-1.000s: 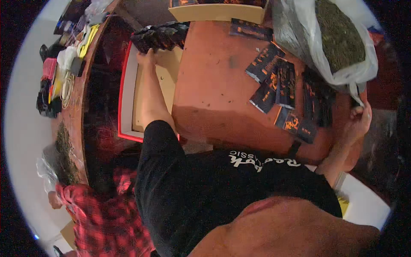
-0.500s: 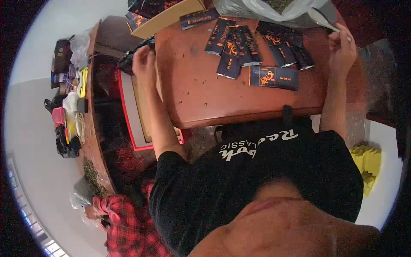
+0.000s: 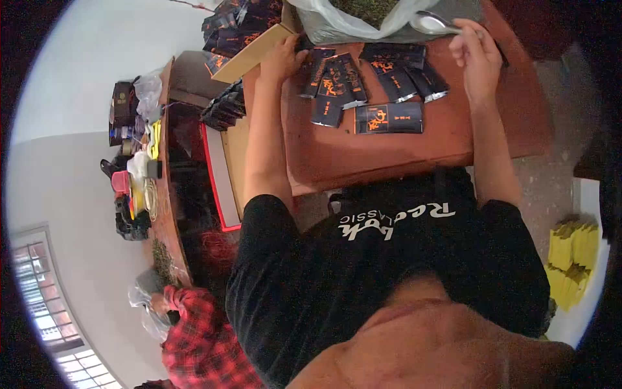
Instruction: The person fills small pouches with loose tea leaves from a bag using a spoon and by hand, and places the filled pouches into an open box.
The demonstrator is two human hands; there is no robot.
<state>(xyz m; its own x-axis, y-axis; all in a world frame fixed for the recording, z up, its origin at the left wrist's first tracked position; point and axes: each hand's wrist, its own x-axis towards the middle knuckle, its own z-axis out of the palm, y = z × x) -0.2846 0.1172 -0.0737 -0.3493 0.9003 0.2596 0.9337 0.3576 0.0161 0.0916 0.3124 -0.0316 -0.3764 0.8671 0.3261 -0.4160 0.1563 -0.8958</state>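
Note:
My left hand (image 3: 282,57) is at the back left of the table, closed on a dark tea packet (image 3: 303,43), most of which the hand covers. My right hand (image 3: 478,57) holds a metal spoon (image 3: 433,24) by its handle, the fingers partly curled. The spoon's bowl is over the edge of a clear plastic bag (image 3: 389,32) of loose dried tea leaves (image 3: 366,8). Between the hands lie several black-and-orange tea packets, some overlapping; one packet (image 3: 389,118) lies crosswise in front.
A cardboard box (image 3: 256,52) full of packets stands beside my left hand. Below it, a red-edged box (image 3: 217,175) holds a row of dark packets (image 3: 223,107). A person in a plaid shirt (image 3: 204,330) handles a plastic bag at lower left. Yellow packs (image 3: 573,259) are at right.
My left hand has gone from the packets by the table's left side to the packet at the back. The spoon has swung leftward over the bag. The whole view has shifted.

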